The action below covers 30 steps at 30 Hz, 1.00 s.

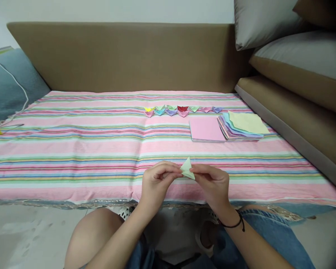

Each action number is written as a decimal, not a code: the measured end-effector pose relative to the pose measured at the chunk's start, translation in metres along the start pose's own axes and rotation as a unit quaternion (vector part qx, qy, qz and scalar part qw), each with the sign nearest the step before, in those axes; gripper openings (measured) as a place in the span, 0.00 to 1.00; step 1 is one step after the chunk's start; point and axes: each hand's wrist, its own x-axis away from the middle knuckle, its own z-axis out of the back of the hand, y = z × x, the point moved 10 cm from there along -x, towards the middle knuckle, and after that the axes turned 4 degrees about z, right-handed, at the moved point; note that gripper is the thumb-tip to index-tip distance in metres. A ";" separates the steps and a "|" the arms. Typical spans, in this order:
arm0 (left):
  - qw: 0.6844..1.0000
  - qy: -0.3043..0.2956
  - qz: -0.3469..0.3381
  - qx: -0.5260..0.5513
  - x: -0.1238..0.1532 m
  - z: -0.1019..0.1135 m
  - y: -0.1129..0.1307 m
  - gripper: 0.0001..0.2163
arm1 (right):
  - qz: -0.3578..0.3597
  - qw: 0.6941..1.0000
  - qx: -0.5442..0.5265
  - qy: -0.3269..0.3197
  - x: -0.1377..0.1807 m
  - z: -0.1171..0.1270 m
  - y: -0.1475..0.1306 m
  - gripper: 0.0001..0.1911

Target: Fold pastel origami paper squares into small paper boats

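Note:
A small piece of pale green folded paper [187, 169], roughly triangular with its point up, is held above the near part of the striped cloth. My left hand [159, 179] pinches its left corner between thumb and fingers. On the opposite side, my right hand [212, 183] grips the right corner the same way; a dark cord circles that wrist. Farther back stand several small folded paper boats [171, 112] in yellow, pink, blue, green, purple and red, set in two close rows.
A stack of pink square paper [207, 130] lies beside a fanned stack of coloured sheets [246, 123] on the striped cloth [106, 147]. Brown and grey cushions [294, 101] line the right side, and a brown backrest [128, 56] runs behind. A white cable [19, 84] trails at far left.

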 end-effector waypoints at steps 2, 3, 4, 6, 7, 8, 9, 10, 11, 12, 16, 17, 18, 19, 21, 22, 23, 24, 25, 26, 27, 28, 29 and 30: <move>1.000 0.008 0.013 0.008 0.000 0.000 -0.001 0.05 | -0.017 1.000 -0.017 0.001 0.001 -0.001 0.005 0.05; 1.000 0.012 0.021 0.019 0.000 -0.001 -0.001 0.04 | -0.022 0.999 -0.025 -0.002 0.001 -0.002 0.007 0.05; 0.999 0.015 0.031 0.033 0.000 -0.001 -0.002 0.04 | -0.027 0.999 -0.034 -0.004 0.002 -0.003 0.008 0.06; 0.996 0.024 0.054 0.063 0.001 -0.002 -0.006 0.03 | -0.037 0.998 -0.045 0.002 0.003 -0.004 0.011 0.06; 0.994 0.027 0.067 0.077 0.001 -0.003 -0.008 0.02 | -0.047 0.998 -0.050 0.012 0.003 -0.003 0.014 0.06; 0.992 0.030 0.081 0.088 0.001 -0.004 -0.011 0.02 | -0.060 0.996 -0.054 0.026 0.004 -0.002 0.016 0.06; 0.990 0.033 0.095 0.098 0.002 -0.005 -0.014 0.02 | -0.073 0.995 -0.058 0.041 0.006 -0.001 0.019 0.05; 0.988 0.035 0.108 0.105 0.002 -0.006 -0.017 0.02 | -0.087 0.993 -0.063 0.054 0.007 -0.001 0.022 0.05; 0.986 0.037 0.119 0.109 0.003 -0.007 -0.020 0.03 | -0.100 0.990 -0.068 0.066 0.008 0.000 0.025 0.05; 0.985 0.038 0.127 0.112 0.003 -0.008 -0.022 0.04 | -0.111 0.988 -0.073 0.076 0.010 0.000 0.027 0.05; 0.983 0.045 0.138 0.115 0.004 -0.010 -0.027 0.05 | -0.137 0.980 -0.099 0.104 0.012 -0.001 0.032 0.05; 0.983 0.047 0.139 0.113 0.005 -0.010 -0.028 0.05 | -0.140 0.979 -0.104 0.104 0.012 -0.001 0.032 0.05; 0.983 0.049 0.141 0.109 0.005 -0.011 -0.028 0.05 | -0.141 0.979 -0.105 0.102 0.012 -0.003 0.032 0.05; 0.983 0.050 0.143 0.106 0.005 -0.011 -0.029 0.05 | -0.141 0.980 -0.103 0.098 0.012 -0.004 0.032 0.05; 0.982 0.051 0.149 0.102 0.006 -0.012 -0.030 0.06 | -0.141 0.981 -0.096 0.089 0.012 -0.006 0.032 0.06; 0.982 0.052 0.153 0.102 0.007 -0.013 -0.030 0.06 | -0.141 0.982 -0.093 0.089 0.012 -0.006 0.033 0.07; 0.981 0.052 0.155 0.106 0.007 -0.013 -0.031 0.08 | -0.141 0.982 -0.091 0.090 0.012 -0.006 0.033 0.07; 0.980 0.050 0.158 0.113 0.007 -0.013 -0.032 0.09 | -0.143 0.981 -0.091 0.092 0.012 -0.005 0.034 0.08; 0.978 0.045 0.161 0.124 0.007 -0.014 -0.033 0.11 | -0.146 0.981 -0.090 0.093 0.012 -0.005 0.034 0.10; 0.976 0.036 0.166 0.137 0.006 -0.015 -0.035 0.12 | -0.149 0.980 -0.089 0.092 0.011 -0.004 0.035 0.13; 0.974 0.023 0.171 0.148 0.005 -0.016 -0.036 0.13 | -0.151 0.981 -0.086 0.087 0.010 -0.003 0.035 0.17; 0.972 0.005 0.177 0.156 0.004 -0.017 -0.038 0.14 | -0.151 0.982 -0.079 0.075 0.008 -0.003 0.033 0.21; 0.970 -0.018 0.185 0.157 0.002 -0.019 -0.039 0.14 | -0.146 0.985 -0.069 0.056 0.005 -0.003 0.031 0.23; 0.969 -0.045 0.190 0.150 0.001 -0.021 -0.039 0.14 | -0.137 0.989 -0.054 0.029 0.002 -0.005 0.027 0.25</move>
